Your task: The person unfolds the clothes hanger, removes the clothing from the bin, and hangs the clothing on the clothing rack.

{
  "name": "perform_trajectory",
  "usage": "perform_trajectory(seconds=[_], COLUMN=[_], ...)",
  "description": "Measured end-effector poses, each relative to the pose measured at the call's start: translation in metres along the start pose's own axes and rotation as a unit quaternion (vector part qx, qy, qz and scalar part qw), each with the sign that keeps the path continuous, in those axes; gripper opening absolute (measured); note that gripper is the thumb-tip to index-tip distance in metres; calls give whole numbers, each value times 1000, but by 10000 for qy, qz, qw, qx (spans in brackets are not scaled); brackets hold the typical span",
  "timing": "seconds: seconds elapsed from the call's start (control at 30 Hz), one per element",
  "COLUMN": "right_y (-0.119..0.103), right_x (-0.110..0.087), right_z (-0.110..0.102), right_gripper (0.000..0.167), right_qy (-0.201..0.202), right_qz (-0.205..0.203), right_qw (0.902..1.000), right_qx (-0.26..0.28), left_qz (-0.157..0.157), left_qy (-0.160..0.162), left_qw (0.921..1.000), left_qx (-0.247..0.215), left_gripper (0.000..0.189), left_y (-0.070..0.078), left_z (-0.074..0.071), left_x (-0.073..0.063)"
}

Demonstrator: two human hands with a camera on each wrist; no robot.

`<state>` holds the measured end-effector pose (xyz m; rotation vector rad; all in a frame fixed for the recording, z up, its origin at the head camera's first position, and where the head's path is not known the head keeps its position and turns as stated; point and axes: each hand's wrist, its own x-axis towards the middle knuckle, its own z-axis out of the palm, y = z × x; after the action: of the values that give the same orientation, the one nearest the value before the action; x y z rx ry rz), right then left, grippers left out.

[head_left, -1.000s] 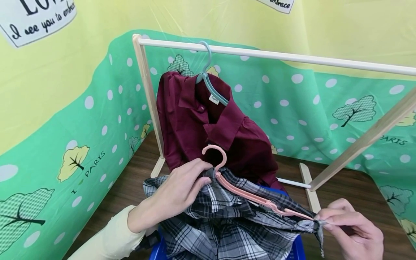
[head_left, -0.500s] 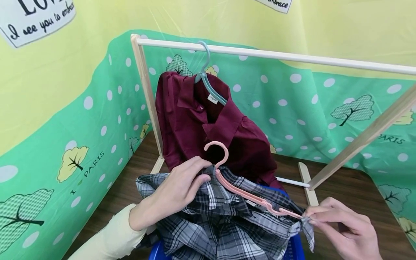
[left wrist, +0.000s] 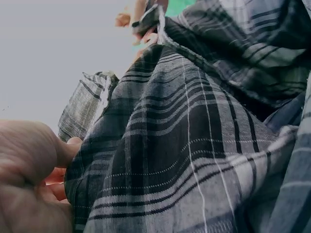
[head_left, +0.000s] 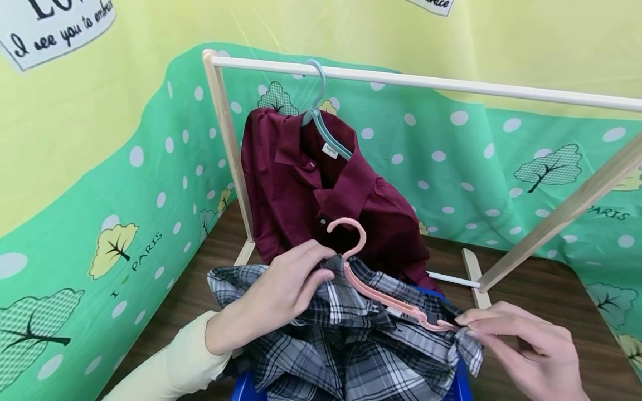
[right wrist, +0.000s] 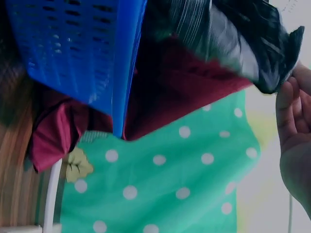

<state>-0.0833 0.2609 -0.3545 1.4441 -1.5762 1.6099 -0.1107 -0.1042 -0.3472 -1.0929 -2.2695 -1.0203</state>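
A grey and black plaid shirt (head_left: 373, 362) lies bunched over a blue basket (head_left: 462, 384). Set inside its collar is a pink clothes hanger (head_left: 381, 298), hook upward. My left hand (head_left: 281, 287) pinches the collar beside the hook. At the hanger's right end, my right hand (head_left: 521, 340) pinches the shirt's edge between thumb and fingers. The left wrist view has the left hand (left wrist: 34, 174) against the plaid cloth (left wrist: 165, 141). In the right wrist view, the right hand (right wrist: 296, 116) holds a corner of the shirt above the basket (right wrist: 73, 53).
Behind the basket, a maroon shirt (head_left: 371, 206) hangs on a teal hanger (head_left: 317, 89) from the white rail (head_left: 451, 84) of a wooden rack. The rack's slanted right post (head_left: 567, 214) stands on the brown table (head_left: 541, 284). A patterned cloth (head_left: 165, 167) encloses the space.
My right hand has moved left along the shirt's edge, and more of the hanger's end is covered. The hanger's hook has shifted slightly right. My left hand keeps its hold on the collar.
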Motion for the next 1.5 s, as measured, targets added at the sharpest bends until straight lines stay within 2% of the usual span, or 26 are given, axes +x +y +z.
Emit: perform_trajectory(seconds=[0.13,0.27,0.33,0.53,0.7,0.83,0.97,1.07,1.13,1.2,1.27,1.33,1.37,1.43,1.5], right_y=[3,5,6,5,1,-5,-6,-5,-4,-2,-1,-2,-3,-4,-4], right_x=[6,13,17,22,15,8,4,4,6,7,4,-1,-4,-8,-9], right_z=[10,22,27,35,31,27,26,23,21,17,10,3,1,-2,-1], right_gripper=[15,12,11,11,11,8,5,5,7,9,15,27,34,54,69], right_qy=[110,210,214,188,145,-132,-693,-947,-783,-309,136,332,292,-129,-644], right_qz=[-84,-212,-373,-556,-337,-116,-23,-69,-190,-176,199,1005,1528,2441,3001], right_qw=[9999,9994,9987,9966,9952,9944,9924,9908,9918,9950,9972,9944,9870,9609,9287], right_qx=[74,184,284,575,906,1043,1020,966,990,930,704,62,-401,-1300,-2080], left_qz=[65,210,242,-118,-182,-211,-191,-118,-46,-2,48,89,107,151,184], left_qy=[-81,-312,-346,-154,-158,-35,109,56,-17,-67,-61,-46,-40,-41,-63], left_qw=[9999,9992,9989,9997,9995,9995,9993,9996,9998,9999,9999,9999,9999,9998,9998], left_qx=[7,102,194,148,199,247,303,253,197,158,142,132,124,93,71], left_gripper=[19,17,19,17,17,17,17,17,17,17,19,21,22,23,23], left_y=[3,5,5,2,3,2,2,3,3,3,2,2,1,2,2], left_z=[8,20,24,24,21,19,17,17,17,18,18,18,19,19,19], left_x=[-1,-4,-6,-11,-12,-10,-8,-8,-8,-8,-8,-8,-8,-8,-8])
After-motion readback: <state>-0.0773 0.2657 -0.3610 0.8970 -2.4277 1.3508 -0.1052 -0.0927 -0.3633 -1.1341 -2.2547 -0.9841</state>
